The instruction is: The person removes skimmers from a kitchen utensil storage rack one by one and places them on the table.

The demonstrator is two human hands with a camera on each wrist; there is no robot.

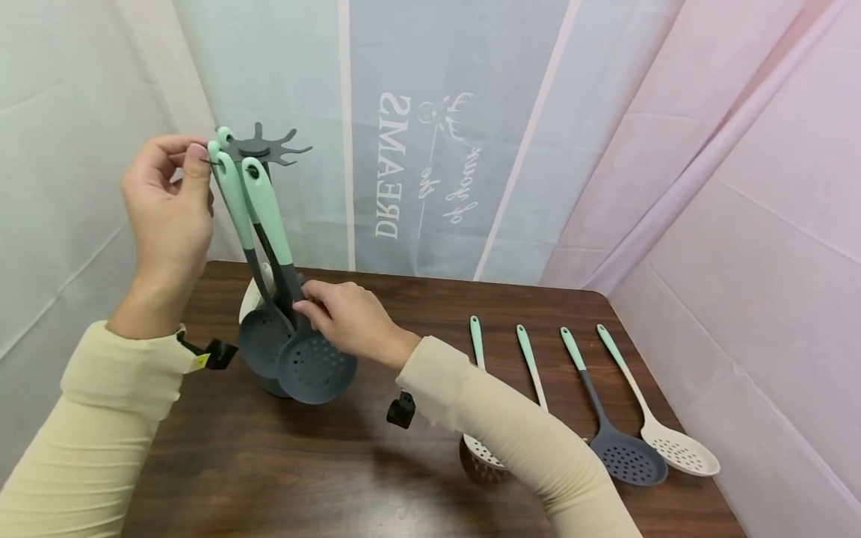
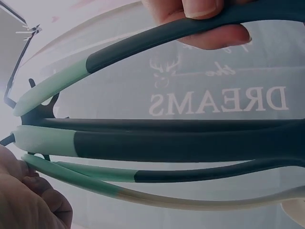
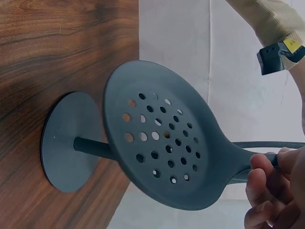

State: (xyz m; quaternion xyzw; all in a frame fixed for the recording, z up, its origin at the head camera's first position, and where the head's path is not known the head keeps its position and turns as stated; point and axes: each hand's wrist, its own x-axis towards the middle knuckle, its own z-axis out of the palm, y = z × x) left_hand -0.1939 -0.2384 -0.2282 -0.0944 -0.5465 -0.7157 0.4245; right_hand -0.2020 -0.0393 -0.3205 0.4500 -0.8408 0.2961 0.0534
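A dark grey utensil rack (image 1: 255, 151) with a ring of hooks on top stands at the left, several mint-handled utensils hanging from it. My left hand (image 1: 171, 194) is at its top, thumb and finger pinching the tip of a hook beside the handle ends. My right hand (image 1: 353, 317) pinches the dark neck of a skimmer (image 3: 157, 138) with a round, perforated head. The skimmer's mint handle (image 1: 269, 213) slants up to the hooks, its holed end overlapping them. Behind it hang another dark utensil (image 1: 262, 340) and a cream one (image 2: 205, 204).
On the brown wooden table (image 1: 390, 478), several mint-handled utensils lie in a row at the right, among them a dark skimmer (image 1: 628, 456) and a cream slotted turner (image 1: 679, 448). The rack's round base (image 3: 71, 143) rests on the table. A printed curtain (image 1: 457, 134) hangs behind.
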